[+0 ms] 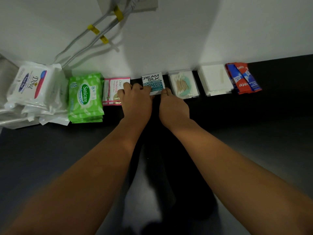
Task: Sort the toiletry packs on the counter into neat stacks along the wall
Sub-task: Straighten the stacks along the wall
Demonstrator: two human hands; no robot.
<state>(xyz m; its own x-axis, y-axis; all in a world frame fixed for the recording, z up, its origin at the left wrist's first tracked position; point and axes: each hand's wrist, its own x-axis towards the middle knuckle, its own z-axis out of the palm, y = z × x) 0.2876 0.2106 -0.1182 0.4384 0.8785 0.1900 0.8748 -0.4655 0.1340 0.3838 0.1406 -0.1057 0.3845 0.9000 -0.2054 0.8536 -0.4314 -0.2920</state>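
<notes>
The Cream Silk sachets (153,83) are sitting in the middle of the row against the wall, and both hands are working on them: the left hand (136,100) is curling its fingers over the near-left corner of the pile, with its knuckles also resting on the edge of the pink Dove keratin sachets (113,90) just beside it, while the right hand (172,104) is pressing its fingertips against the near-right corner. Neither hand is lifting anything; they are pinching the pile from both sides, which I take to be the squaring-up of this stack. Outward to the left the green Sanicare wipes (85,97) are lying stacked, then the white Dove soap packs (32,85) in a looser heap. To the right are lying the cotton bud packs (183,84), a plain white pile (216,80) and the red-and-blue toothpaste sachets (243,78), all along the wall on the dark tabletop (254,124). The sorting looks nearly finished. Next, the hands would need to let go gently so the pile is not disturbed, and the slumping Dove soap heap probably wants straightening.
</notes>
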